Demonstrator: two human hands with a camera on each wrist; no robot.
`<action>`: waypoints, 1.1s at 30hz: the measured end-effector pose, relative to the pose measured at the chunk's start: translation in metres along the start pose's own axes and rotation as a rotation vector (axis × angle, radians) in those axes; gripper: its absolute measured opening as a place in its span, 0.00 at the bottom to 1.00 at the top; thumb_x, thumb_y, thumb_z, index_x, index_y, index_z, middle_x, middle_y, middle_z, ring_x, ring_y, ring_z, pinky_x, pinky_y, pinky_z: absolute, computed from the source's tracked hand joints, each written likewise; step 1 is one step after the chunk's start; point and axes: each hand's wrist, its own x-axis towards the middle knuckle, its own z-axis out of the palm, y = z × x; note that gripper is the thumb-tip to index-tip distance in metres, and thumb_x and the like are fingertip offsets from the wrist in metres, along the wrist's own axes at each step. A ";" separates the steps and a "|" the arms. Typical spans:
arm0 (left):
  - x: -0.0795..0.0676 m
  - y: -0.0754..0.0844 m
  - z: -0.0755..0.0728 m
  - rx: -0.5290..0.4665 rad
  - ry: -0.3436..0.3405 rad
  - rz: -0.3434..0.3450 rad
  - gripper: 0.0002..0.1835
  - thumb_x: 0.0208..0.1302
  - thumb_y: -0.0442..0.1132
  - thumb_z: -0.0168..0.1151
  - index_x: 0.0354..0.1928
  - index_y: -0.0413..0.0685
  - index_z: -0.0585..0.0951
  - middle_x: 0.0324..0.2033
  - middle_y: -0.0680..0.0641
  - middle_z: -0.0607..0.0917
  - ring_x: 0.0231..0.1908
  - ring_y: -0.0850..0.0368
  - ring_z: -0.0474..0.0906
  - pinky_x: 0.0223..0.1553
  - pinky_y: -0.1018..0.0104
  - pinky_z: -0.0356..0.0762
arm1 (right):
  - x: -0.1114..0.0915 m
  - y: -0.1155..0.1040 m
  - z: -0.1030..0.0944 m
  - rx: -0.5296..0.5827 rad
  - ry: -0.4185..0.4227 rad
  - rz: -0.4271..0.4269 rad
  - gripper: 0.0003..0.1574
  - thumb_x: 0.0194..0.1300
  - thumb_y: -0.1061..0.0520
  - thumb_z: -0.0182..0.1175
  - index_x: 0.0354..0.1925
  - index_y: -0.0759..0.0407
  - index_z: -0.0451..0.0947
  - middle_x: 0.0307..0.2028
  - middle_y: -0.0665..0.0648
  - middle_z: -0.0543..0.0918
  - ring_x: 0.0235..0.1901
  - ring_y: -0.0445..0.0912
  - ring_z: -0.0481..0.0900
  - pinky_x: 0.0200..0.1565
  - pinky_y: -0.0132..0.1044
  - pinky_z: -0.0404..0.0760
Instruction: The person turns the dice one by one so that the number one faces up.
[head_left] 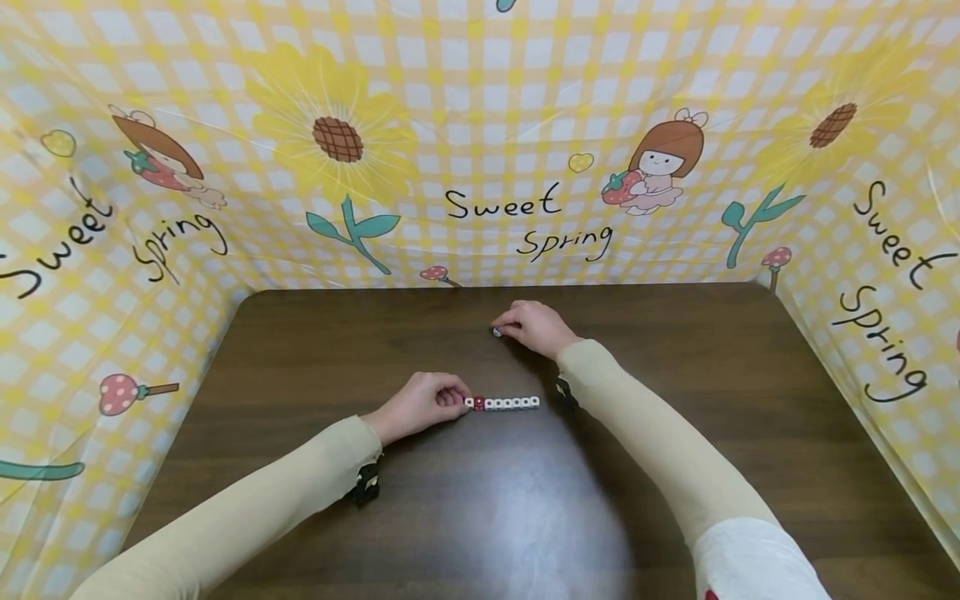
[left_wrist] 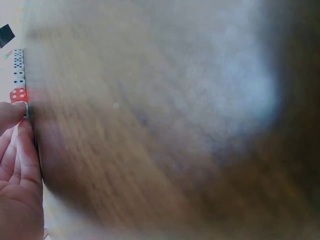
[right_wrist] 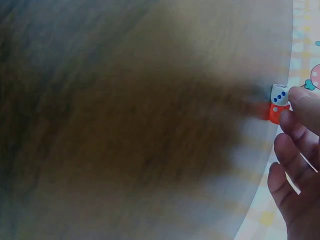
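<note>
On the brown table [head_left: 360, 350] lies a straight row of small dice: several white dice [head_left: 512, 403], then a red die [head_left: 478, 403] and a white die [head_left: 468, 402] at the left end. My left hand [head_left: 423, 407] pinches that end die, its thumb partly covering it in the left wrist view. Farther back, my right hand [head_left: 538, 327] holds two more dice between thumb and fingertips. The right wrist view has them side by side, a white die [right_wrist: 279, 95] with blue dots and a red die [right_wrist: 277, 114]; fingers hide the red one in the head view.
A yellow checked cloth [head_left: 480, 125] with flowers and lettering rises behind the table and along both sides. Dark straps [head_left: 366, 483] show at both sleeve cuffs. Light reflects off the front of the tabletop.
</note>
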 end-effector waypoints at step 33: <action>-0.002 0.002 0.000 -0.020 -0.010 -0.012 0.05 0.66 0.34 0.70 0.42 0.48 0.87 0.32 0.56 0.85 0.34 0.63 0.79 0.38 0.69 0.80 | -0.007 0.008 0.006 0.240 -0.039 0.075 0.04 0.74 0.58 0.65 0.46 0.56 0.82 0.35 0.51 0.84 0.37 0.45 0.79 0.47 0.43 0.78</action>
